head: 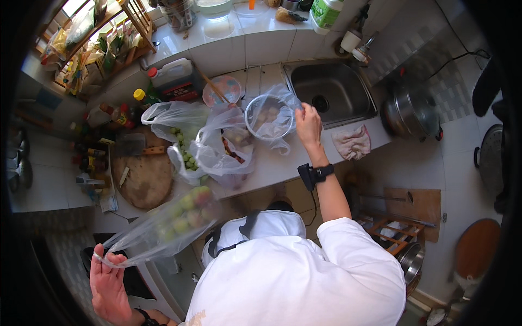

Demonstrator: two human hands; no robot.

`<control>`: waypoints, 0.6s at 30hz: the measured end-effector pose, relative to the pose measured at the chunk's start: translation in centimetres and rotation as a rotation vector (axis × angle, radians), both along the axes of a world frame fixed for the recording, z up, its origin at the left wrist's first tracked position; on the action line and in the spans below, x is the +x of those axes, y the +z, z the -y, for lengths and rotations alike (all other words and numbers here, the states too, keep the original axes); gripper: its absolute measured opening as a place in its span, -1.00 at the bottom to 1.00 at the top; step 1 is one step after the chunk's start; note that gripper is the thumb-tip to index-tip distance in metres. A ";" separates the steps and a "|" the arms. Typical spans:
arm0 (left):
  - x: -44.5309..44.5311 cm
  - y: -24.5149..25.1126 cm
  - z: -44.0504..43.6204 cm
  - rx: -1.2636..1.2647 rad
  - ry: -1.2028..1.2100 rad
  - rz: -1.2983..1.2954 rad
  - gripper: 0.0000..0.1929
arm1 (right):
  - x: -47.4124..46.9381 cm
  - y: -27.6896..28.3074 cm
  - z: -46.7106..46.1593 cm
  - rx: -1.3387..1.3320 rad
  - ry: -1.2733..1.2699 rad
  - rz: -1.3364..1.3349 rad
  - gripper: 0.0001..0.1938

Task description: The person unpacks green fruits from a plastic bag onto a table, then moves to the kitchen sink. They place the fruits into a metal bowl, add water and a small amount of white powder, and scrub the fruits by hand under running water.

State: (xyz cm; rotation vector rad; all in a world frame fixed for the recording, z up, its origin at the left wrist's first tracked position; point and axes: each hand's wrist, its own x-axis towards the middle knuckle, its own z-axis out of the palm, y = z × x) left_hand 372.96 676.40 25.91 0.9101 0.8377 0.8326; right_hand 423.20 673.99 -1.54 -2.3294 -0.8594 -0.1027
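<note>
My left hand (109, 285) is raised at the lower left, with the handle loops of a clear plastic bag (183, 220) hooked over its fingers. Green and reddish round fruits fill the bag's far end, beside the counter edge. At the counter, my right hand (308, 126) grips the edge of a thin plastic bag that lies over a round clear container (248, 118); pale pieces show inside. Left of the container sit an open plastic bag (208, 155) with blurred contents and another bag holding green grapes (185, 153).
A steel sink (340, 91) lies beyond my right hand, with a crumpled cloth (352, 142) at its near side. Leftward are a round wooden chopping board (142, 179), a cleaver (154, 150), bottles and a large jug (175, 77). A patterned bowl with chopsticks (232, 87) stands behind the bags.
</note>
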 end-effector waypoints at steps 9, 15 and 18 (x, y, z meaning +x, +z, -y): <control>10.3 1.6 6.7 0.061 0.187 -0.252 0.02 | 6.5 -14.8 -0.9 -0.028 0.195 -1.125 -0.51; 15.6 1.4 10.3 0.079 0.272 -0.285 -0.01 | 6.3 -14.2 -0.7 0.086 0.211 -1.209 -0.73; 17.7 1.0 11.6 -0.040 0.425 -0.344 -0.01 | 7.2 -13.2 -0.6 -0.044 0.224 -1.113 -0.65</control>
